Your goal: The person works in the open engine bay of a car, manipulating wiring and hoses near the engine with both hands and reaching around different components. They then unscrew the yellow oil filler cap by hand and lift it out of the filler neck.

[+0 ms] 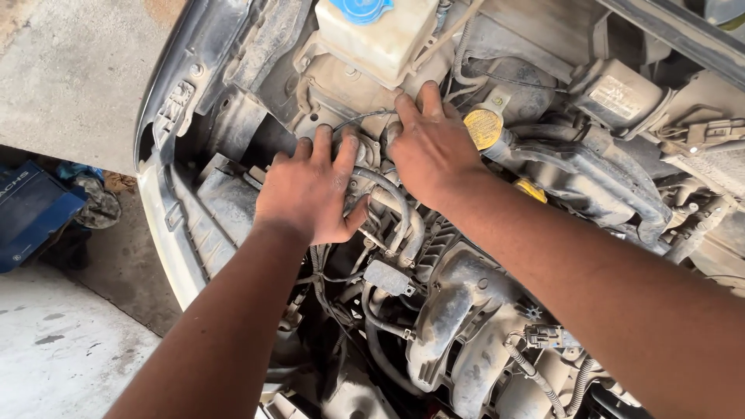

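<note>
Dusty engine bay: from the head view, our left hand (310,190) clasps a grimy hose fitting (365,155), fingers curled.
Right hand (434,147): fingers spread flat, gripping nothing.
Risk: we judge nearby thin wires (372,116) could snag if we tug.

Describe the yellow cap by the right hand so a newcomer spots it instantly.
Start at the white tank with the blue lid at the top of the engine bay. Drop down and right to the right hand; the yellow cap sits just beyond its knuckles. It is round, dusty, and larger than the small yellow piece below.
</note>
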